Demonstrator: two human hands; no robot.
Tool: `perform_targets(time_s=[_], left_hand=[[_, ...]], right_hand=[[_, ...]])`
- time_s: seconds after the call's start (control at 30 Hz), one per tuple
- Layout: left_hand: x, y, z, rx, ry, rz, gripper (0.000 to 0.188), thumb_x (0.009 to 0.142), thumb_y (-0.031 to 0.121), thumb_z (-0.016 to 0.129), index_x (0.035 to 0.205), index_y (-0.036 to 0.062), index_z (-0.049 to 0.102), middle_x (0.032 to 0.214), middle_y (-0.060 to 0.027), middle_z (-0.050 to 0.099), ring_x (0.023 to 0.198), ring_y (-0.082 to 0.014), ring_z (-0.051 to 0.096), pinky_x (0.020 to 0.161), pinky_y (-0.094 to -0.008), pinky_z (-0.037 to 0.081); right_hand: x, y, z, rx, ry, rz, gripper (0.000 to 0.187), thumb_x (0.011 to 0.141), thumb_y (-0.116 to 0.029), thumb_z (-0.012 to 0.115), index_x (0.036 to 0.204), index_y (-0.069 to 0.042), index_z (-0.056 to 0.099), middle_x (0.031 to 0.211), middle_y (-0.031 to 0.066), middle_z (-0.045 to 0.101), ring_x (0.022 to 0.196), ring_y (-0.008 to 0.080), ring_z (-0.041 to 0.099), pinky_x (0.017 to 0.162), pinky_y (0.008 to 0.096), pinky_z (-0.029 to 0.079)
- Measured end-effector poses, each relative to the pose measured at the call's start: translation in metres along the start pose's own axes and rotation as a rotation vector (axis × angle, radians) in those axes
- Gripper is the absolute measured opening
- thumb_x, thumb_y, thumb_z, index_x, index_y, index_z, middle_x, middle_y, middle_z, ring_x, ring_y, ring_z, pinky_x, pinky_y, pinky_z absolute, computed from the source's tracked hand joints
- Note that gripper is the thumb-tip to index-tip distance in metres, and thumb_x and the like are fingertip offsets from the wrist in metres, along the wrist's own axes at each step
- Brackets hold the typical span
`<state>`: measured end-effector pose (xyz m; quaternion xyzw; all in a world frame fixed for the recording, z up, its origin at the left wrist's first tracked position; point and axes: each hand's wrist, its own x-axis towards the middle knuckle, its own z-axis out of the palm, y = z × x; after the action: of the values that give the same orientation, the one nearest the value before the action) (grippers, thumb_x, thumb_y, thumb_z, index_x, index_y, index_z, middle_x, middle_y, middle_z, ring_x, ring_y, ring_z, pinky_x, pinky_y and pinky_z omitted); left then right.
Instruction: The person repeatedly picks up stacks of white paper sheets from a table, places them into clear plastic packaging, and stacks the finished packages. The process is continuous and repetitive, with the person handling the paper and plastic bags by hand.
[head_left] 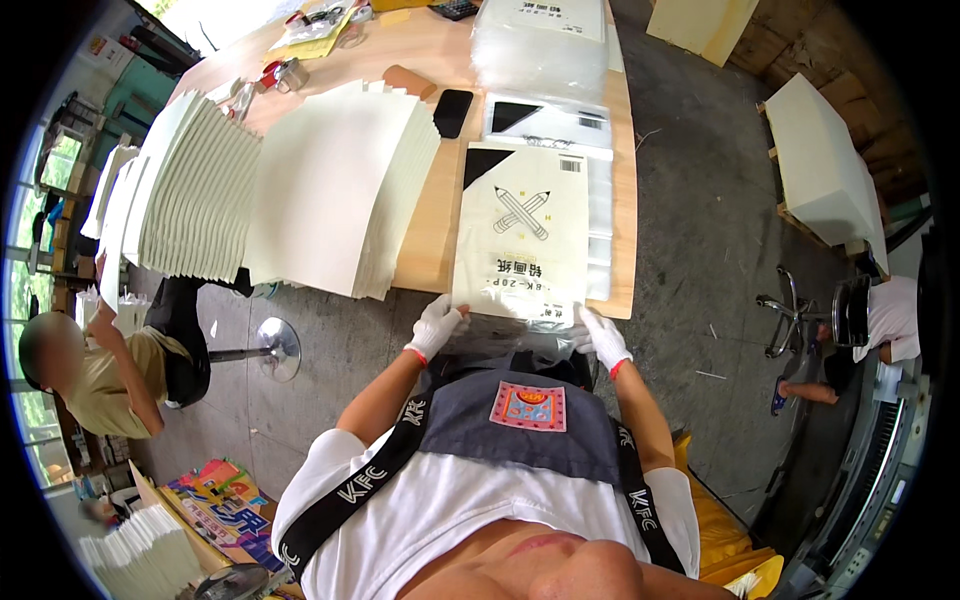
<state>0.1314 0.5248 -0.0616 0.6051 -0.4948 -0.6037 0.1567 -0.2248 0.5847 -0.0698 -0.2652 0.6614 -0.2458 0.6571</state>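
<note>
A pad of cream paper with a black corner and a crossed-pencils print lies flat at the near edge of the table, in a clear plastic bag whose loose end hangs over the edge toward me. My left hand, in a white glove, has its fingers closed on the bag's near left corner. Opposite it, my right hand, also gloved, grips the bag's near right side. Beneath the pad and beyond it lie more clear bags with the same black-corner print.
Tall fanned stacks of cream paper cover the table's left half. A black phone rests beside them, and bagged pads are piled at the far end. One person sits at left; another sits at far right. A stool stands at left.
</note>
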Motion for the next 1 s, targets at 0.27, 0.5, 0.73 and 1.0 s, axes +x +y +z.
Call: perform_targets(time_s=[0.27, 0.5, 0.73, 1.0], left_hand=[[-0.031, 0.196, 0.033, 0.529, 0.282, 0.868, 0.021, 0.084, 0.027, 0.07, 0.08, 0.0095, 0.059, 0.07, -0.0131, 0.062, 0.066, -0.0334, 0.063, 0.057, -0.0394, 0.047], [-0.023, 0.31, -0.025, 0.495, 0.434, 1.433, 0.018, 0.076, 0.012, 0.073, 0.073, 0.0074, 0.056, 0.067, -0.0094, 0.058, 0.058, -0.0293, 0.057, 0.053, -0.0391, 0.044], [0.098, 0.439, -0.086, -0.426, 0.683, 1.325, 0.023, 0.095, 0.017, 0.061, 0.079, 0.0045, 0.051, 0.069, 0.0011, 0.045, 0.065, -0.0083, 0.038, 0.058, -0.0253, 0.036], [0.328, 0.46, -0.145, -0.222, 0.796, 0.798, 0.025, 0.093, 0.028, 0.058, 0.088, 0.0031, 0.059, 0.068, -0.0028, 0.049, 0.064, -0.013, 0.043, 0.06, -0.0331, 0.039]], right_hand=[[0.019, 0.009, 0.035, 0.571, -0.407, -0.315, 0.039, 0.1, -0.027, 0.053, 0.132, -0.005, 0.048, 0.12, 0.0049, 0.061, 0.101, 0.0127, 0.06, 0.079, 0.0283, 0.052], [0.06, -0.176, 0.021, 0.602, -0.186, -0.573, 0.032, 0.1, -0.02, 0.052, 0.129, -0.007, 0.051, 0.117, 0.0042, 0.063, 0.1, 0.0139, 0.063, 0.075, 0.0331, 0.057], [0.084, -0.434, -0.037, 0.472, -0.073, -1.147, 0.028, 0.098, -0.019, 0.057, 0.119, 0.0, 0.059, 0.106, 0.0021, 0.064, 0.099, 0.0093, 0.058, 0.087, 0.0255, 0.047], [0.301, -0.53, -0.105, 0.434, -0.049, -1.054, 0.029, 0.092, -0.022, 0.066, 0.112, 0.0, 0.063, 0.098, -0.0004, 0.063, 0.089, 0.0089, 0.054, 0.082, 0.0267, 0.043]])
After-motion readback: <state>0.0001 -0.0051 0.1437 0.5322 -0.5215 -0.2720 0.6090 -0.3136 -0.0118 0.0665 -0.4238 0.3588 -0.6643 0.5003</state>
